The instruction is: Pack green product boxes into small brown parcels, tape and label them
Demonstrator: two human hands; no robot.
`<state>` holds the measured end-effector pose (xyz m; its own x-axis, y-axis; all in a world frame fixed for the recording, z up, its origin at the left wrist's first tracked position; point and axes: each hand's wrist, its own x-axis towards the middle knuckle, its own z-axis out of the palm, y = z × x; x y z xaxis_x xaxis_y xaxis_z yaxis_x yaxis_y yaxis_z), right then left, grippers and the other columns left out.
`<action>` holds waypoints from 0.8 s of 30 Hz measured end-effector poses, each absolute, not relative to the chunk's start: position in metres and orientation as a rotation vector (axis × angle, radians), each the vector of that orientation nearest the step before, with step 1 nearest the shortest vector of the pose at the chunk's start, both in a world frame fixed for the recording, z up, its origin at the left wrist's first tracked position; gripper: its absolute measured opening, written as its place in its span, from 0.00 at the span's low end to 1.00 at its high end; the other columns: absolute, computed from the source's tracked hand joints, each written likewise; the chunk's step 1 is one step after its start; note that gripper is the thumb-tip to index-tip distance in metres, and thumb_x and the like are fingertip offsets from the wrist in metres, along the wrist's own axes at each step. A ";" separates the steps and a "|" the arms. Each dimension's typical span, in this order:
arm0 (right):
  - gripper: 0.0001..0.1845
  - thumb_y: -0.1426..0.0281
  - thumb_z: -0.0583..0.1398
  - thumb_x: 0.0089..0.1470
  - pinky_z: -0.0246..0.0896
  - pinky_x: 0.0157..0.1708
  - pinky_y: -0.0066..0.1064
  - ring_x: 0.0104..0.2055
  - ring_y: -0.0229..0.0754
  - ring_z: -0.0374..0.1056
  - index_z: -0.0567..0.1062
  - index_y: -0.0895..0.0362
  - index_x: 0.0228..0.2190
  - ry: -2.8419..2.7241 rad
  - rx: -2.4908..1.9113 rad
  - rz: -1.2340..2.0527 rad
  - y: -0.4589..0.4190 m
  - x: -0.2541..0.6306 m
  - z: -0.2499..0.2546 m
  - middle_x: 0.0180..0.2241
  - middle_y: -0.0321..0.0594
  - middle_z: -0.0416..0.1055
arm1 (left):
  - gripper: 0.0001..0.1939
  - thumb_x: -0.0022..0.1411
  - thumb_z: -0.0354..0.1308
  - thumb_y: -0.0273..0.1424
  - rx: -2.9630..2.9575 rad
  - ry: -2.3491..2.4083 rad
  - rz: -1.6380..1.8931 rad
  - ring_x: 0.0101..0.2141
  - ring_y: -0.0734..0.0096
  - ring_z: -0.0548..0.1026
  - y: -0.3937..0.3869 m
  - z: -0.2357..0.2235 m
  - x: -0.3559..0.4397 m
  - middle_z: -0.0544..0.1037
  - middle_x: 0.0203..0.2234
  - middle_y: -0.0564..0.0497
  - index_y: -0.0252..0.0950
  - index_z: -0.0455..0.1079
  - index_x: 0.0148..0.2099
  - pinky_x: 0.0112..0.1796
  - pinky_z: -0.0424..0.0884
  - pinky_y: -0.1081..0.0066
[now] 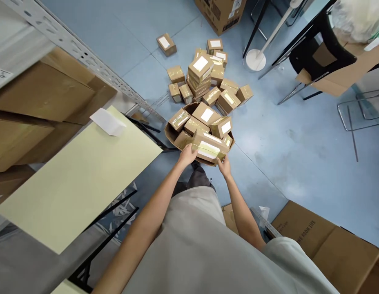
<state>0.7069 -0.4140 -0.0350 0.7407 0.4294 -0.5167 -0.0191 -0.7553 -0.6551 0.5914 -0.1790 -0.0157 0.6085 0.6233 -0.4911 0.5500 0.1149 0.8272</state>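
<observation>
Between my two hands is a long cardboard box [208,146] with white labels and shiny tape. My left hand [188,155] grips its left end, and my right hand [224,166] has the lower right corner, fingers closed on it. It is over the near side of an open carton [169,132] filled with several small taped boxes, among them a labelled box [207,113] and another tilted box [221,126]. Whether the long box rests on those beneath cannot be told. Just beyond the carton, several more small boxes [200,67] are stacked and scattered on the floor.
At left stands a pale yellow tabletop [82,179] with a folded white paper [108,121], beside a metal shelf [85,57] of cartons. A black chair [322,53] and a white stand base [255,60] are at upper right. A large carton [327,241] sits at lower right.
</observation>
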 end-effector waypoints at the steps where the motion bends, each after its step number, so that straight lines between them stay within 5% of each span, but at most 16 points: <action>1: 0.33 0.52 0.61 0.64 0.77 0.59 0.52 0.59 0.62 0.81 0.75 0.60 0.60 -0.256 -2.323 0.957 -0.414 0.707 -0.039 0.52 0.59 0.85 | 0.19 0.56 0.77 0.36 1.522 1.030 0.024 0.69 0.34 0.75 -0.182 -0.022 0.585 0.83 0.58 0.33 0.39 0.81 0.49 0.75 0.62 0.43; 9: 0.25 0.54 0.64 0.61 0.70 0.68 0.55 0.64 0.62 0.78 0.80 0.58 0.53 -0.342 -2.350 1.201 -0.402 0.696 -0.046 0.57 0.59 0.84 | 0.24 0.52 0.76 0.55 1.339 1.184 -0.043 0.50 0.43 0.88 -0.220 -0.024 0.474 0.89 0.43 0.39 0.42 0.80 0.38 0.63 0.78 0.43; 15: 0.18 0.53 0.66 0.63 0.76 0.60 0.49 0.55 0.60 0.83 0.83 0.55 0.40 -0.624 -2.293 1.350 -0.358 0.682 -0.025 0.43 0.54 0.87 | 0.32 0.46 0.74 0.64 1.162 1.325 0.105 0.51 0.38 0.87 -0.234 -0.004 0.385 0.90 0.43 0.37 0.42 0.80 0.37 0.62 0.77 0.38; 24: 0.35 0.38 0.62 0.65 0.77 0.63 0.52 0.61 0.61 0.82 0.84 0.55 0.51 -1.432 -1.917 1.461 -0.239 0.531 0.030 0.55 0.58 0.85 | 0.31 0.56 0.70 0.67 0.983 1.427 0.792 0.48 0.45 0.88 -0.260 0.056 0.241 0.90 0.41 0.42 0.43 0.83 0.39 0.58 0.82 0.50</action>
